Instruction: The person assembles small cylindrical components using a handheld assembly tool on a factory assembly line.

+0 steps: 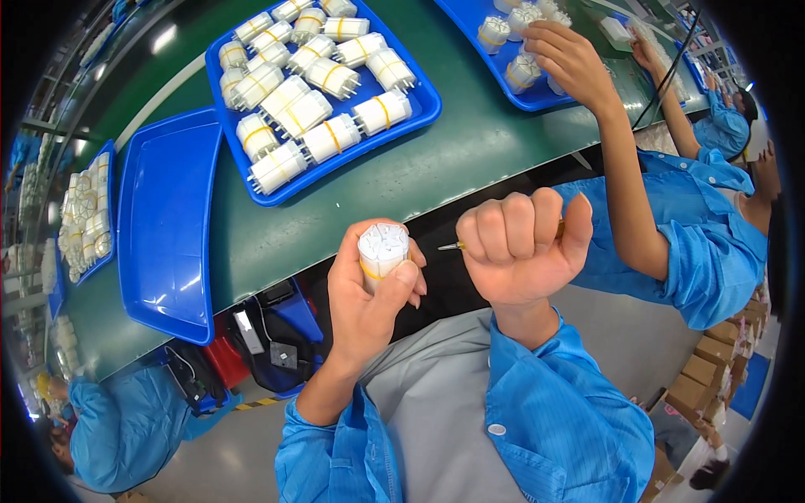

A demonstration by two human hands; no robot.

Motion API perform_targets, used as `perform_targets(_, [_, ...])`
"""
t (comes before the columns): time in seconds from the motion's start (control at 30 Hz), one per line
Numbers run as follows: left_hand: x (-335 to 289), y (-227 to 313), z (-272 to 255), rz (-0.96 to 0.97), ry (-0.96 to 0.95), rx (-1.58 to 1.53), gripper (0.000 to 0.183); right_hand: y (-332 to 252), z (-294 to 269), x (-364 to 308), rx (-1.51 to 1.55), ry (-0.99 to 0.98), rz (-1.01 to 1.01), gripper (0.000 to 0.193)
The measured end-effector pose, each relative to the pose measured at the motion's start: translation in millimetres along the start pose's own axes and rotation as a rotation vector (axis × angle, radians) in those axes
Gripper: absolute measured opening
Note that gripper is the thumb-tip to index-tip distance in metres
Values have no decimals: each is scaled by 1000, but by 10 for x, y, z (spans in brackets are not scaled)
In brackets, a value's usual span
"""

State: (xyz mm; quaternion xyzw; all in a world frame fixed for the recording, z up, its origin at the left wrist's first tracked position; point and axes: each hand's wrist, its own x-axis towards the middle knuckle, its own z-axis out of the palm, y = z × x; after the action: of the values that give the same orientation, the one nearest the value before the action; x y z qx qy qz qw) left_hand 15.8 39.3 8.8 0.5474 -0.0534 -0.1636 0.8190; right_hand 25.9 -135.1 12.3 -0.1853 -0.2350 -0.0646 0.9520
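My left hand (366, 289) is wrapped round a bundle of white plastic cylinders (384, 245). The bundle stands upright with its flat white end facing up, and a yellow rubber band circles it. Just to the right, my right hand (524, 247) is closed in a fist round a slim yellow-handled tool (457, 246). Its thin metal tip points left toward the bundle without touching it. Most of the tool's handle is hidden by my fingers.
A blue tray (428, 117) of similar banded bundles lies on the green table (369, 189). To its left is a bare blue tray (168, 226). At the right, a co-worker's hand (570, 63) reaches into another blue tray (532, 102). Cardboard boxes (704, 369) are stacked behind.
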Motion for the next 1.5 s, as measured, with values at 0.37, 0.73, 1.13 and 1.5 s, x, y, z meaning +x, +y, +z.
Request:
perform_targets(0.37, [-56, 116, 34, -32, -64, -174, 45, 28, 13, -51, -19, 27, 21, 54])
perform_targets(0.73, [-18, 59, -27, 14, -116, -149, 40, 34, 15, -75, -40, 33, 25, 53])
perform_targets(1.13, [-71, 20, 67, 338, 16, 505, 46, -48, 360, 12, -100, -94, -9, 55])
perform_targets(1.5, [-82, 8, 61, 413, 53, 708, 40, 12, 432, 7, -124, -115, 128, 55])
